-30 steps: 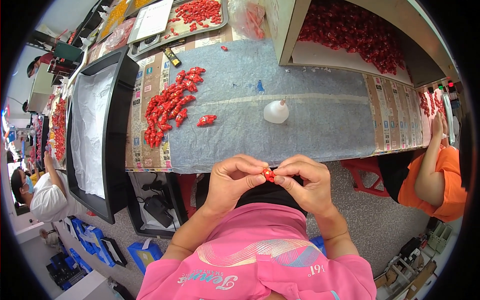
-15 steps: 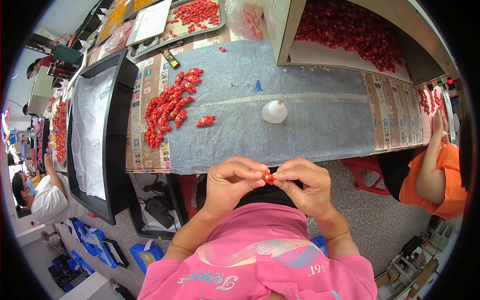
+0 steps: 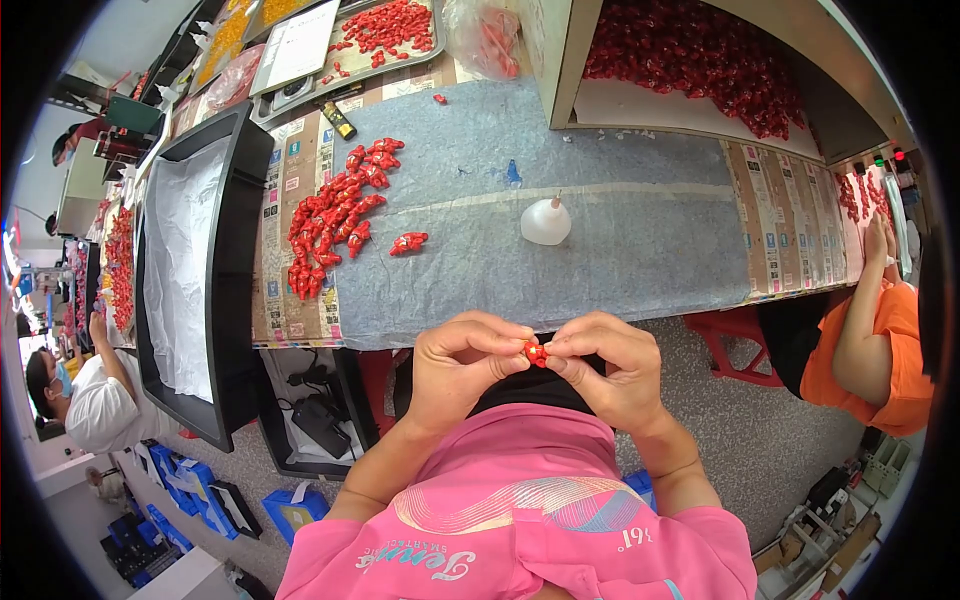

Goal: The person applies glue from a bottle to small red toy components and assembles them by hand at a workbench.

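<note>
At the near edge of the table, in the head view, the left hand (image 3: 460,365) and the right hand (image 3: 612,362) are close together, thumb and fingers of each pinched on one small red piece (image 3: 536,354) with a little yellow on it. It sits between the two sets of fingertips, mostly covered by them, so its full shape cannot be told. Straight beyond the hands, on a blue cloth (image 3: 640,260), stands a white bottle (image 3: 546,223) with a thin tip. Beyond the left hand and further left lies a heap of red pieces (image 3: 335,225), with a single red piece (image 3: 408,243) just beside it on the side nearer the hands. Left of that heap is a black tray (image 3: 233,290) lined with a white sheet (image 3: 185,280). Far beyond the left hand are a black and yellow tube (image 3: 338,119), a metal tray (image 3: 437,40) of small red bits (image 3: 390,30) and a clear bag (image 3: 487,40). Far beyond the right hand, a pile of dark red pieces (image 3: 700,65) fills part of a box. Well to the right of the hands sits a person in orange (image 3: 885,350).
</note>
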Available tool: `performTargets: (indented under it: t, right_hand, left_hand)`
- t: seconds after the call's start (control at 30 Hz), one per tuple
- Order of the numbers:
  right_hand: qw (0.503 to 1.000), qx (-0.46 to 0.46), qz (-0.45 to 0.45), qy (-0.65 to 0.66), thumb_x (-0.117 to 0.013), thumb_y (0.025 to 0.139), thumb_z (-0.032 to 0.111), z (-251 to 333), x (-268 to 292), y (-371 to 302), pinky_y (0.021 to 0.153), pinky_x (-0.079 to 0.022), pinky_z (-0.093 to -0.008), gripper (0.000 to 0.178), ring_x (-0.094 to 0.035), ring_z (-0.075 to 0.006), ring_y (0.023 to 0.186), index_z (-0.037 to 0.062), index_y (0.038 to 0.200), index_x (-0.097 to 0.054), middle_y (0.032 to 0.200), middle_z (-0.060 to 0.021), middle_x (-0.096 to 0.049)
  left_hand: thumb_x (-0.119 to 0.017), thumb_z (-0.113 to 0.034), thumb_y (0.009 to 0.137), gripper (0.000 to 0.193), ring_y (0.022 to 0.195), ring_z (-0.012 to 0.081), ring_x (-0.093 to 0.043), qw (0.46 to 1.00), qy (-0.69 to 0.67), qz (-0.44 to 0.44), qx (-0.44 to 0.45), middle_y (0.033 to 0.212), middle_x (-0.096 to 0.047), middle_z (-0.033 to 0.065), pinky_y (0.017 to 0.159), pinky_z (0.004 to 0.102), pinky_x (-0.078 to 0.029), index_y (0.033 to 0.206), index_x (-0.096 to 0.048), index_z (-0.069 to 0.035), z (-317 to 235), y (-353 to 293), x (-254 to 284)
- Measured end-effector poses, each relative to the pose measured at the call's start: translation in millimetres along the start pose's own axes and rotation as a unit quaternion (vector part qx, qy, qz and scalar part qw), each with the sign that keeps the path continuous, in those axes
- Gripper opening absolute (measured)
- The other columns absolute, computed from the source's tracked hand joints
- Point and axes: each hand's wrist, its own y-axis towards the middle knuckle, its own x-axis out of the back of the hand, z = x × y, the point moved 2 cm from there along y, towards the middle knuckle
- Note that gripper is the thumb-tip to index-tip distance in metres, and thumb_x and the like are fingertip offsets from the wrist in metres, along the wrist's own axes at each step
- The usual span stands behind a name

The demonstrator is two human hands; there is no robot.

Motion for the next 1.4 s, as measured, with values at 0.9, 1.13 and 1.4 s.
performTargets:
  t: [0.9,1.13,1.4]
  right_hand:
    - [1.0,-0.012,-0.001,0.012,-0.071,0.076,-0.002,-2.3,0.3,-0.6,0.062,-0.051,-0.0244,0.014,-0.064,-0.0152,0.074,0.0005,0.088,-0.067,0.083,-0.0097,-0.065]
    - [1.0,-0.016,0.004,0.008,-0.07,0.075,-0.003,-3.7,0.0,-0.1,0.06,-0.05,-0.0237,0.014,-0.063,-0.0146,0.072,0.0006,0.088,-0.067,0.084,-0.0095,-0.064]
    - [1.0,-0.017,0.002,0.011,-0.071,0.075,-0.003,-3.3,-1.4,0.2,0.059,-0.05,-0.0239,0.013,-0.063,-0.0143,0.071,0.0003,0.088,-0.067,0.084,-0.0096,-0.064]
  left_hand:
    - [-0.07,0.011,0.073,0.017,0.09,0.019,-0.064,1.0,0.009,-0.019,0.013,0.094,-0.065,0.0129,0.08,0.0283,-0.054,0.085,-0.069,-0.001,-0.4,-0.6,-1.0]
    - [-0.07,0.011,0.073,0.018,0.09,0.0186,-0.064,1.0,0.014,-0.021,0.017,0.095,-0.065,0.013,0.08,0.0282,-0.054,0.085,-0.069,-0.001,0.2,-0.6,0.1]
    - [-0.07,0.01,0.073,0.018,0.088,0.0184,-0.064,1.0,0.014,-0.023,0.015,0.095,-0.065,0.0135,0.079,0.0282,-0.054,0.086,-0.069,-0.002,1.3,-1.3,1.6]
